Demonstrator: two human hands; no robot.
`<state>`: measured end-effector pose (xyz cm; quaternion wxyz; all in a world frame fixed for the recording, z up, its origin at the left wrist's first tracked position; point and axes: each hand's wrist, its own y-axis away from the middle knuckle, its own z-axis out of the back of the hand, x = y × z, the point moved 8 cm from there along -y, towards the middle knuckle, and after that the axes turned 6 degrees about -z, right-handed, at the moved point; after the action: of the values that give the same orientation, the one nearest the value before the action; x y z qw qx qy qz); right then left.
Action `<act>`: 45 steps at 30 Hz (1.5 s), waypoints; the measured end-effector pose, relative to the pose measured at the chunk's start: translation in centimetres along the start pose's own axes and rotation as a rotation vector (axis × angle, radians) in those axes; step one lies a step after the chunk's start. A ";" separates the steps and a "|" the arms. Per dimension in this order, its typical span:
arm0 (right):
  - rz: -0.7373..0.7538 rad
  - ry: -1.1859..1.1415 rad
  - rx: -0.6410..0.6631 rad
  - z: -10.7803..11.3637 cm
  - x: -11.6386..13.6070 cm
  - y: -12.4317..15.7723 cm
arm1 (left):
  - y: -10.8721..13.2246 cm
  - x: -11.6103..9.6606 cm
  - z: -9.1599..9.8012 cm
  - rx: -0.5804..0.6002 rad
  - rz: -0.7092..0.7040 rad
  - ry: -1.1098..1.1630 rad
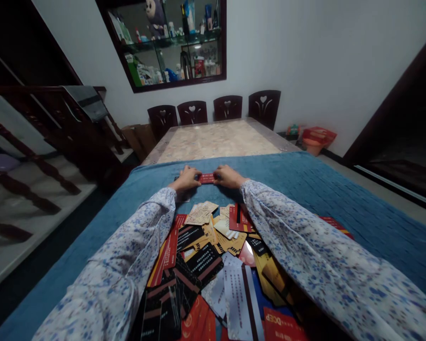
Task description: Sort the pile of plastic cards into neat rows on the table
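Both arms, in floral sleeves, reach out over a blue cloth (315, 189). My left hand (185, 179) and my right hand (228, 176) have their fingers curled on the two ends of a small red stack of cards (207, 178) that lies on the cloth at the far end of my reach. Between my forearms, closer to me, lies a loose pile of cards (213, 265) in red, black, gold and white, some face down with magnetic strips showing.
Beyond the cloth the marble table top (216, 139) runs to several dark chairs (227, 108) by the wall. A wall cabinet (170, 42) holds bottles. Dark stair railing (39, 128) stands left, a red bag (317, 138) on the floor right.
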<state>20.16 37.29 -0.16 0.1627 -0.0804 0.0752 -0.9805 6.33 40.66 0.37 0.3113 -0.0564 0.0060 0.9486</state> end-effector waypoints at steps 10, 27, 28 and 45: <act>-0.052 -0.051 0.017 -0.7 -0.7 -0.4 | -0.8 0.5 -0.4 0.039 -0.002 -0.011; -0.098 -0.067 0.033 -1.6 -1.2 -1.1 | 0.1 -0.3 -0.4 0.038 0.028 -0.040; -0.098 -0.064 0.036 -1.6 -1.1 -1.1 | 0.3 -0.5 -0.3 0.035 0.017 -0.049; 0.212 -0.100 0.047 0.6 5.8 3.5 | 9.1 -7.0 -0.7 0.056 -0.082 -0.157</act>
<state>15.93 32.01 0.57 0.2710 -0.1171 0.0521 -0.9540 6.61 29.15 0.25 0.3509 0.0266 0.0058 0.9360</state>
